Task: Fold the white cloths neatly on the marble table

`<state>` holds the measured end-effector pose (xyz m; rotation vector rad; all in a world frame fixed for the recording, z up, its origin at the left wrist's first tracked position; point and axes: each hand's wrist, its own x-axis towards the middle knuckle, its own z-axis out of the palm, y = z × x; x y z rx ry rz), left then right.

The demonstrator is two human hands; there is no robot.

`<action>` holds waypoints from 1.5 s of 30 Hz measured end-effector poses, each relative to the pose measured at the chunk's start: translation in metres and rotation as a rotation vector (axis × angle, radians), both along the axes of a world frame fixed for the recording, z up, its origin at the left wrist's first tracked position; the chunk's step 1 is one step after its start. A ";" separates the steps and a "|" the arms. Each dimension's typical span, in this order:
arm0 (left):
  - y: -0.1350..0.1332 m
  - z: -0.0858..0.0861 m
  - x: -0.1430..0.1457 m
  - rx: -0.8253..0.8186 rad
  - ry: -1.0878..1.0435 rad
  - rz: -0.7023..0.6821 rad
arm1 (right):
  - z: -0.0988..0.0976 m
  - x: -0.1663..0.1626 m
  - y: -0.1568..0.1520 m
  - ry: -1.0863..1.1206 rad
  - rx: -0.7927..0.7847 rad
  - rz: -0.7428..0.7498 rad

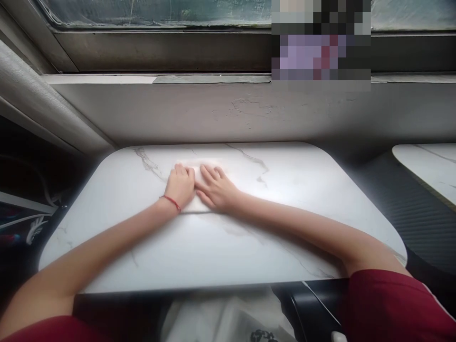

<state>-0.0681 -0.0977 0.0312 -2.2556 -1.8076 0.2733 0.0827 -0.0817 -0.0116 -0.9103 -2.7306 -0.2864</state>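
A flat, white, roughly rectangular piece [195,206] lies on the marble-patterned white table [302,180], mostly covered by my hands. Whether it is cloth or paper, I cannot tell. My left hand [181,186], with a red string bracelet at the wrist, is closed on the left part of the piece, its fingers curled. Just to the right, my right hand [217,189] rests on the same piece with fingers spread, its fingertips close to my left hand. The piece's near edge shows as a thin dark line below the hands.
Beyond the table's far edge stands a pale wall [221,111] below a window [160,14]. A second marble-patterned table [434,164] is at the right. White cables [32,223] hang at the left. A whitish bag [228,318] sits below the near edge.
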 end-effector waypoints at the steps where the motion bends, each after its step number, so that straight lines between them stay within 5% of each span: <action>1: 0.010 -0.001 -0.005 0.008 -0.011 0.006 | 0.000 -0.005 0.012 0.005 -0.011 -0.007; 14: 0.076 -0.007 -0.056 0.087 -0.088 0.074 | -0.005 -0.054 0.098 0.041 -0.017 0.026; 23: 0.091 -0.012 -0.076 0.130 -0.169 0.114 | -0.002 -0.069 0.120 0.055 -0.052 0.047; 31: 0.087 -0.011 -0.076 0.126 -0.165 0.128 | -0.001 -0.071 0.108 0.096 -0.079 -0.001; 38: 0.060 -0.009 -0.066 0.137 -0.082 0.124 | -0.002 -0.067 0.076 0.108 -0.054 -0.017; 45: -0.030 -0.008 -0.048 0.122 -0.002 0.092 | -0.012 -0.048 -0.005 0.208 -0.020 0.090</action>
